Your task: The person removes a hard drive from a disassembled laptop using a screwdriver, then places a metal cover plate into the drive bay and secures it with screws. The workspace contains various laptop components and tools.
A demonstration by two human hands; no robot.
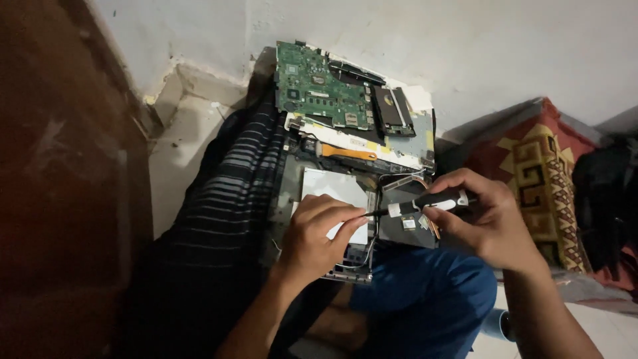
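Note:
An opened laptop chassis [296, 186] rests on my lap with its inner parts bare. My right hand [488, 219] grips a black and white screwdriver [432, 201] held nearly level, its tip pointing left. My left hand [319, 233] lies on the silver drive [329, 185] in the chassis, its fingertips pinched at the screwdriver's tip. A green circuit board [319, 86] lies at the far end of the chassis, beside a black frame [393, 110]. An orange flat piece [349, 153] sits just below the board.
A white wall [465, 46] rises behind. A dark striped cloth [226, 213] lies to the left, next to a dark wooden panel [60, 179]. A red patterned cushion [538, 173] and dark fabric [608, 199] are on the right. My blue shorts [425, 299] show below.

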